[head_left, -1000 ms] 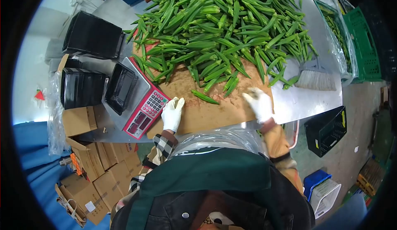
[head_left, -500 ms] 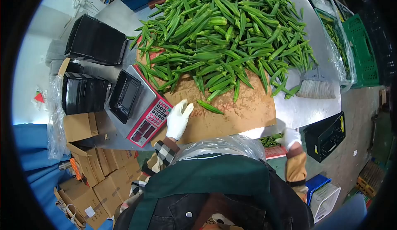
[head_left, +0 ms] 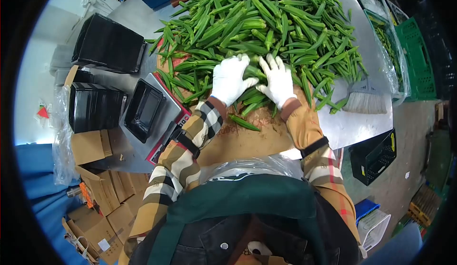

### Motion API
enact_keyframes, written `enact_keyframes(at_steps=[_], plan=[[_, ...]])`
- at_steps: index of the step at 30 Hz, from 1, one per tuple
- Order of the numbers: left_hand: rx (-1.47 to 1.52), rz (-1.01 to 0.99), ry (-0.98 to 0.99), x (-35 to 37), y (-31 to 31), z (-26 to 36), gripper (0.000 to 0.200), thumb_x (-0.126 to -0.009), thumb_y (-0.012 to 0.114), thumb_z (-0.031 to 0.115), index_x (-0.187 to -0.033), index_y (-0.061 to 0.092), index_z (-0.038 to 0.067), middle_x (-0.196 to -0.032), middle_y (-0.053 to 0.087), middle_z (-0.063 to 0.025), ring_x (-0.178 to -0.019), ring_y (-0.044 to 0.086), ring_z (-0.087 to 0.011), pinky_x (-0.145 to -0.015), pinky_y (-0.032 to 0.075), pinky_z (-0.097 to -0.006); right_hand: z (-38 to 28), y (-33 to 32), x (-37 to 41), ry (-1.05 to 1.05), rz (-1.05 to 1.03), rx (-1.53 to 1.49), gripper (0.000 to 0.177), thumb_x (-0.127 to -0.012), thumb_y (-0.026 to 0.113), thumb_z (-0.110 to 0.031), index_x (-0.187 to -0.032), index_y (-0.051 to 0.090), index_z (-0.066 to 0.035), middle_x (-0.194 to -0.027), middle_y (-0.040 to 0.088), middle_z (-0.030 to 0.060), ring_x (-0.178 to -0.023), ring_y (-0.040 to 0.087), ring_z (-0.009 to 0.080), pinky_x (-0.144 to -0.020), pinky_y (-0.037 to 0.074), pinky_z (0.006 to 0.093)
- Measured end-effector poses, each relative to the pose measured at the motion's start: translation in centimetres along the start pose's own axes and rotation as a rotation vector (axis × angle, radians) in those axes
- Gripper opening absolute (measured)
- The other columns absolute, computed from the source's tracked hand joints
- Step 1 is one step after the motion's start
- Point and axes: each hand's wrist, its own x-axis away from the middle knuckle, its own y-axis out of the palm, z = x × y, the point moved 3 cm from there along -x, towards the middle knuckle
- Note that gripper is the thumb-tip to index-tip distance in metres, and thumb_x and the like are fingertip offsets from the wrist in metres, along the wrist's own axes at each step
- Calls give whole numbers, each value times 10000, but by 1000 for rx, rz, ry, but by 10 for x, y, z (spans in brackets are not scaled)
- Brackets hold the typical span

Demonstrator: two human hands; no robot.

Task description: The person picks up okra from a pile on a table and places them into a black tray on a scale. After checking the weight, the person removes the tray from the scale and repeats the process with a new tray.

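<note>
Two white-gloved hands press on the near edge of the big heap of green okra pods [head_left: 266, 22] - left hand [head_left: 230, 80] and right hand [head_left: 277, 80] side by side, palms down, fingers spread, nothing clasped in either. The heap spills onto a brown cardboard sheet [head_left: 247, 139]. Seemingly a bunch is being gathered - taking it calls for curling the fingers under the pods. A black plastic tray [head_left: 143, 110] stands near on the left.

Metal table [head_left: 356, 122]: okra heap [head_left: 285, 22], cardboard [head_left: 266, 136], scale [head_left: 167, 104], brush [head_left: 364, 100], probably tray stacks [head_left: 108, 43].
</note>
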Motion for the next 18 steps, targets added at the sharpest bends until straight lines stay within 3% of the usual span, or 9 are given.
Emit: enact_keyframes(at_steps=[1, 3, 4, 5, 8, 11, 15, 18], plan=[[27, 119, 50, 16, 10, -5, 586, -762, 802, 411, -1216, 646, 74, -1130, 671, -146, -991, 636, -355, -852, 515, -462, 4, 5, 12, -19, -59, -96, 924, -734, 846, -307, -1541, 407, -207, -1551, 442, 123, -1416, 400, 378, -1111, 355, 519], [61, -193, -79, 45, 17, 1, 559, -752, 811, 422, -1180, 647, 103, -1197, 650, -157, -1002, 639, -359, -853, 514, -470, 4, 14, 47, -126, -49, -47, 845, -753, 822, -246, -1511, 453, -214, -1500, 505, 81, -1380, 450, 324, -1083, 355, 514], [-3, -90, -6, 64, 14, 6, 520, -746, 814, 414, -1135, 649, 109, -1243, 609, -181, -1006, 636, -374, -850, 513, -475, 3, 18, 62, -157, -25, -52, 808, -757, 814, -237, -1492, 478, -214, -1485, 518, 76, -1372, 458, 315, -1099, 338, 529], [21, -150, -48, 80, 22, 7, 563, -742, 812, 396, -1195, 646, 107, -1335, 563, -237, -1102, 613, -392, -921, 495, -484, 1, 19, 76, -185, -1, -58, 773, -761, 805, -229, -1473, 503, -215, -1470, 531, 72, -1364, 466, 307, -1116, 322, 543], [58, -297, -72, 115, 27, 20, 623, -681, 844, 342, -1209, 611, 107, -1371, 523, -244, -1215, 560, -395, -955, 490, -491, -5, 15, 116, -213, -25, -51, 641, -767, 781, -180, -1378, 591, -214, -1449, 543, 59, -1366, 464, 296, -1180, 273, 551], [104, -209, 53, 142, 32, 22, 651, -671, 862, 300, -1235, 595, 116, -1384, 513, -245, -1259, 541, -402, -958, 489, -490, 1, 15, 148, -262, -43, 30, 617, -750, 779, -164, -1342, 611, -212, -1442, 549, 52, -1372, 461, 292, -1190, 272, 540], [105, -136, 43, 171, 25, 22, 699, -670, 873, 297, -1280, 578, 123, -1528, 415, -263, -1323, 501, -414, -982, 485, -477, 16, 16, 182, -251, -46, -4, 611, -722, 777, -117, -1308, 624, -199, -1440, 551, 50, -1382, 460, 293, -1190, 290, 540], [24, -223, 24, 193, 16, 24, 710, -699, 867, 305, -1324, 570, 145, -1601, 329, -253, -1378, 455, -411, -1033, 459, -464, 37, 17, 203, -223, 7, 15, 635, -671, 745, -59, -1288, 638, -165, -1458, 539, 90, -1384, 452, 340, -1172, 321, 557]])
